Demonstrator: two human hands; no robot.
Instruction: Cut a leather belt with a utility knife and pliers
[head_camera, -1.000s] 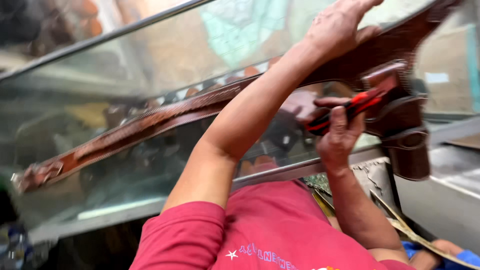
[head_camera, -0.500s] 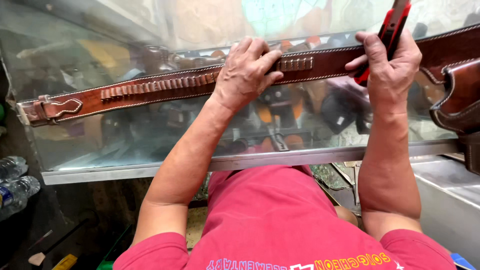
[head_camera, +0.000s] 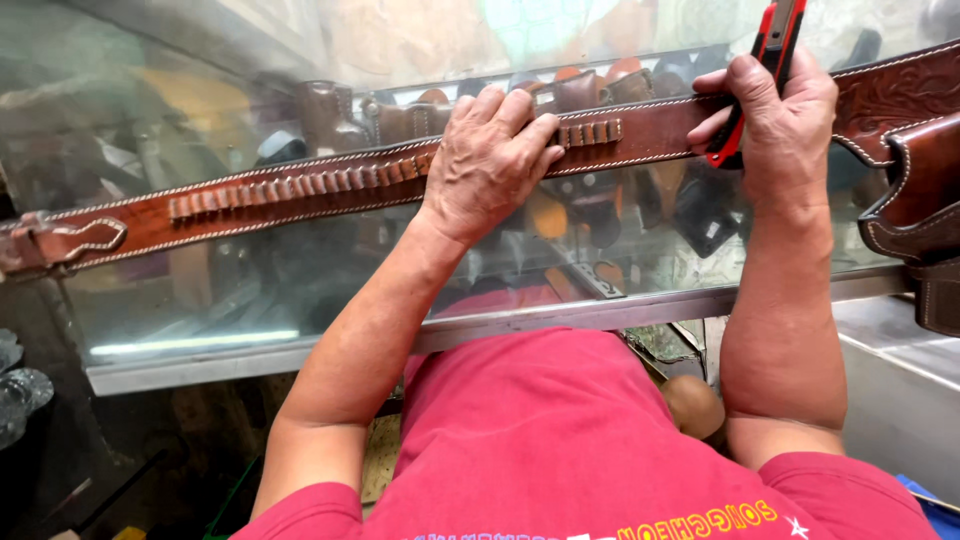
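Note:
A long brown leather belt (head_camera: 300, 195) with a row of small loops and white stitching lies across a glass display counter (head_camera: 500, 325). My left hand (head_camera: 490, 160) presses flat on the belt near its middle. My right hand (head_camera: 785, 125) grips a red and black utility knife (head_camera: 770, 50) upright against the belt further right. A brown leather holster (head_camera: 915, 195) hangs from the belt's right end. The belt's buckle end (head_camera: 60, 240) reaches the far left.
Under the glass sit several leather goods and dark items (head_camera: 600, 210). The counter's metal front edge runs across the middle. Plastic bottles (head_camera: 20, 390) stand at the lower left. A white surface (head_camera: 900, 390) lies at the right.
The view has steadied and levelled on the counter. My left hand went from reaching up to pressing on the belt. My right hand with the knife rose to the belt's upper edge.

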